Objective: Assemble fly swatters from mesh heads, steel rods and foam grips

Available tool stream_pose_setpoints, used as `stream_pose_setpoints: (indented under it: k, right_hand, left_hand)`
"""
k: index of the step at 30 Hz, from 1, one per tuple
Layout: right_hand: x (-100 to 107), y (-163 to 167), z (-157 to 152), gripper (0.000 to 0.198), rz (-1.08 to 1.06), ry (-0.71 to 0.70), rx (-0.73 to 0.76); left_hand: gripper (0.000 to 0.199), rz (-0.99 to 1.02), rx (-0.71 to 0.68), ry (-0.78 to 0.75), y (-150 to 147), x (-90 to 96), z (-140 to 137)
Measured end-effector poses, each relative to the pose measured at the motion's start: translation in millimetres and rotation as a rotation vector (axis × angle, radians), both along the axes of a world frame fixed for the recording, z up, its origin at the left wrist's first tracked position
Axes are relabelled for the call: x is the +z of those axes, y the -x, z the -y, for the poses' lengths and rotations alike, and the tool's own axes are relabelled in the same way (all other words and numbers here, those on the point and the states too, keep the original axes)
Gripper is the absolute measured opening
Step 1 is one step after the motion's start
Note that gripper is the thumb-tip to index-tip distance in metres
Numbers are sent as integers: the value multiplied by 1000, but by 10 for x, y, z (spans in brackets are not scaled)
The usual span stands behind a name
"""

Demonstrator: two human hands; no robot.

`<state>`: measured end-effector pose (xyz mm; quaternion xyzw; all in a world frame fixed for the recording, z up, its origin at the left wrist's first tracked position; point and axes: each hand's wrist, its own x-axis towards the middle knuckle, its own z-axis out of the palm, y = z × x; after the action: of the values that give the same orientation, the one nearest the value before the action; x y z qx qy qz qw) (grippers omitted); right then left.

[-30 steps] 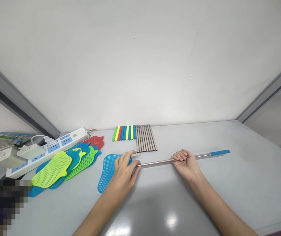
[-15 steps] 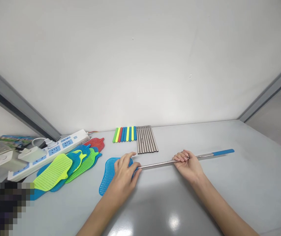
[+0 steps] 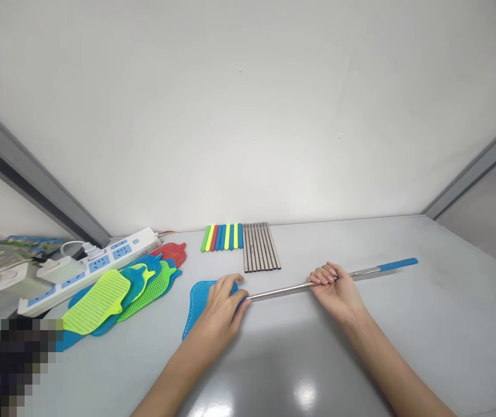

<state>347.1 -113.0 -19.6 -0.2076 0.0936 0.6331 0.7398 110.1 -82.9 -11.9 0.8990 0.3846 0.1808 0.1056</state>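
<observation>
The pale grey tabletop [image 3: 404, 330] carries a white power strip [image 3: 100, 265] slanting along its left edge toward the back left corner. Beside the strip, mesh panels [image 3: 95, 304] in yellow, blue, green and red overlap in a loose fan. Near the back edge's middle, metal tubes [image 3: 261, 248] lie in a row, coloured sleeves [image 3: 221, 237] lined up just left of them. Nearer the front edge lies a blue mesh head [image 3: 198, 301], partly hidden.
</observation>
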Motion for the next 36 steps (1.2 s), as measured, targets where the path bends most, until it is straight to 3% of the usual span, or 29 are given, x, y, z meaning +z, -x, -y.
stream_pose_setpoints:
  k: [5,12,30,36]
  right_hand:
    - [2,-14,-9,29,8,-20,6]
    - [1,-15,-16,28,9,-22,34]
    - [-29,-40,-39,28,-15,29,34]
    - [-30,-76,-46,28,-16,33,19]
  left_hand:
    - [22,-30,-75,59,-28,67,17]
    - [27,-100,-32,75,-37,107,59]
    - [22,-38,-66,134,-8,81,29]
    - [32,-18,-95,143,5,76,17]
